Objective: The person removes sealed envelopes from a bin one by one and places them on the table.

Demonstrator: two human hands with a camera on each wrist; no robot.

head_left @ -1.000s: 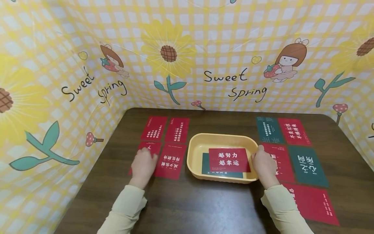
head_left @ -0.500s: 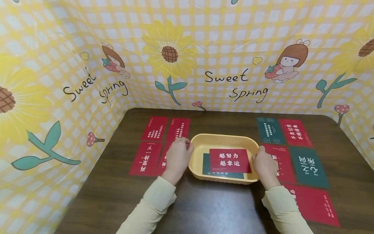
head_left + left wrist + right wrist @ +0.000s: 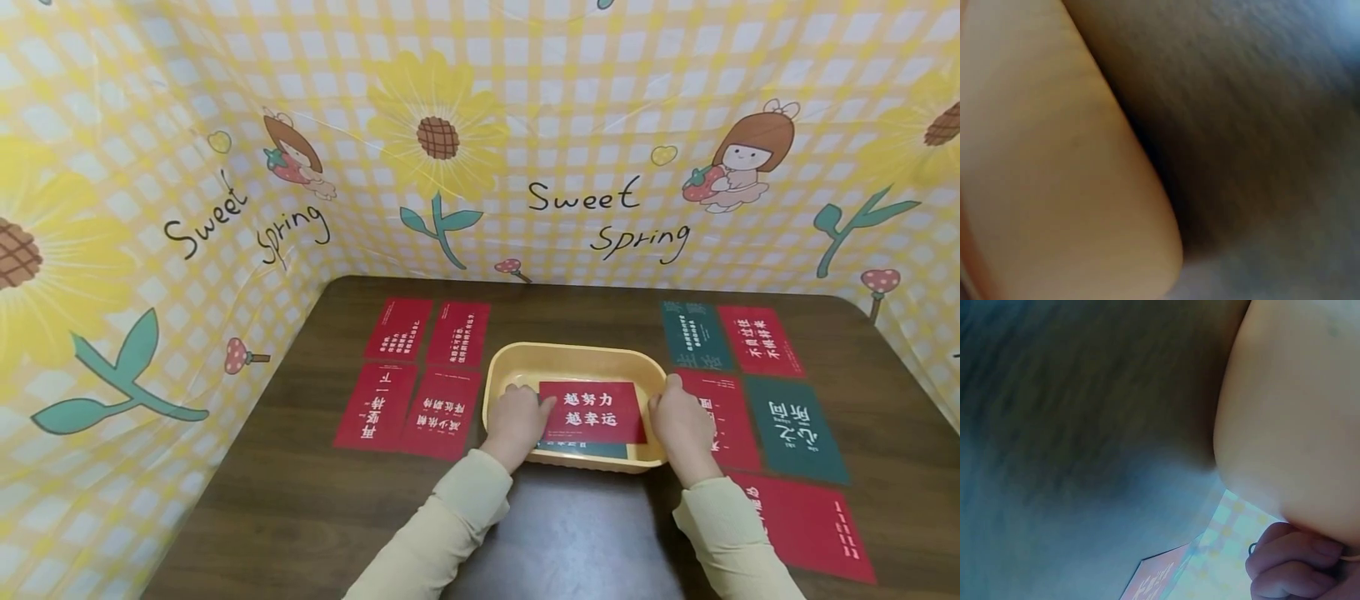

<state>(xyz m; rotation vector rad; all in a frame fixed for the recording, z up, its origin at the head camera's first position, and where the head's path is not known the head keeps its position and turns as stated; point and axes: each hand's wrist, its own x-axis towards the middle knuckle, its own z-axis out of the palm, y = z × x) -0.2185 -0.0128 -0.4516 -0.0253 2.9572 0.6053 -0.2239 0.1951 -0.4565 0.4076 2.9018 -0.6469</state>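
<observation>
A yellow plastic tray (image 3: 577, 354) sits mid-table. Inside it, a red card (image 3: 600, 404) with white characters overlaps a dark green card (image 3: 585, 450). My left hand (image 3: 517, 425) reaches over the tray's near left side, its thumb at the red card's left edge and its fingers spread apart from the thumb. Those fingertips are partly hidden by the hand. My right hand (image 3: 681, 429) grips the tray's right rim; the right wrist view shows its curled fingers (image 3: 1291, 562) at the rim. Mostly blurred skin fills the left wrist view.
Several red cards (image 3: 375, 406) lie in two rows on the left of the brown wooden table (image 3: 285, 500). To the right lie more red cards (image 3: 813, 525) and green cards (image 3: 795, 429), some right beside my right hand. A checked, flower-print cloth (image 3: 585, 100) hangs behind and left.
My left hand has let go of a red card in the left near row and moved right, over the tray's left rim to the cards inside. My right hand stays on the rim.
</observation>
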